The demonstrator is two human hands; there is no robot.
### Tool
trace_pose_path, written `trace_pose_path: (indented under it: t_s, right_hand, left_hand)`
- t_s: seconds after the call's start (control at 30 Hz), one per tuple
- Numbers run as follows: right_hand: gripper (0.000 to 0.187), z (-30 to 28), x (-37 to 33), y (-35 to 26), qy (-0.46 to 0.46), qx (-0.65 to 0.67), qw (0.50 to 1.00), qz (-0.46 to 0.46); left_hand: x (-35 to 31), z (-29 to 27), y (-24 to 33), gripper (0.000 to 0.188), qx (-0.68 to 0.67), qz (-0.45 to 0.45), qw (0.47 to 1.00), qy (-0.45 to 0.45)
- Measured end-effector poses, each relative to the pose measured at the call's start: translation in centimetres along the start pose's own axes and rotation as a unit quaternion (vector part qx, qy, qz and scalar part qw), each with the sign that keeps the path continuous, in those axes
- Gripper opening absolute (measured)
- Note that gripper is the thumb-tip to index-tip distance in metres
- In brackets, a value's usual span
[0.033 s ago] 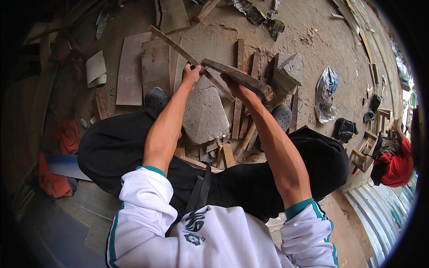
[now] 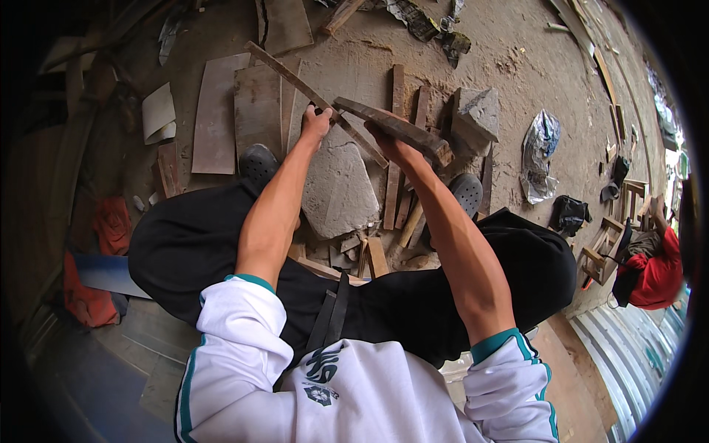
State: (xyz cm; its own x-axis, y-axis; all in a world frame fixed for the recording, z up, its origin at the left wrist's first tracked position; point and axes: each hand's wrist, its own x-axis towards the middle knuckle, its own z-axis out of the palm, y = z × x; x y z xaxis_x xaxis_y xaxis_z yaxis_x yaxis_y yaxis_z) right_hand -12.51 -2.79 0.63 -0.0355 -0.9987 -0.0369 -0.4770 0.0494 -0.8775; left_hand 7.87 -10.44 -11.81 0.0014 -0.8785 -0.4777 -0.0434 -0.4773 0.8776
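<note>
My left hand is closed round a thin wooden strip, which slants from far left down to near right above a pale concrete slab. In my right hand is a thicker wooden plank, held from below and tilted down toward the right. The plank's left end lies close to the strip, near my left fingers; I cannot tell whether the two touch. My right fingers are partly hidden under the plank.
Wooden boards lie beyond my left shoe. A concrete block and several wood strips are near my right shoe. Crumpled foil lies to the right. Another person in red is at the far right beside a wooden frame.
</note>
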Motion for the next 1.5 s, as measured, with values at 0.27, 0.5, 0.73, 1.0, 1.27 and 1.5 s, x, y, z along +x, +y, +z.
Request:
trace_pose_path:
  t_s: [0.27,0.5,0.73,1.0,1.27,1.5]
  right_hand:
    - [0.025,-0.4,-0.1,-1.6,0.020,-0.020,0.999,-0.027]
    - [0.039,-0.8,-0.2,-1.9,-0.017,-0.033,0.999,0.018]
    - [0.043,-1.1,-0.2,-2.3,-0.035,-0.021,0.998,0.046]
    - [0.044,-0.9,-0.4,-1.6,-0.021,-0.019,0.999,0.044]
    - [0.046,-1.1,-0.4,-2.1,-0.026,-0.036,0.997,0.055]
    - [0.044,-0.9,-0.4,-1.5,-0.017,-0.037,0.998,0.045]
  left_hand:
    - [-0.6,0.5,0.3,0.034,0.011,-0.014,1.000,-0.007]
    - [-0.6,0.4,0.4,0.037,0.011,-0.005,1.000,-0.001]
    - [-0.4,0.3,0.3,0.035,-0.051,0.015,0.999,0.012]
    - [-1.4,0.6,2.0,0.032,-0.022,0.017,0.999,0.019]
    - [-1.1,0.4,1.7,0.034,-0.011,0.028,1.000,0.005]
    - [-1.2,0.5,1.6,0.035,-0.028,0.037,0.999,0.005]
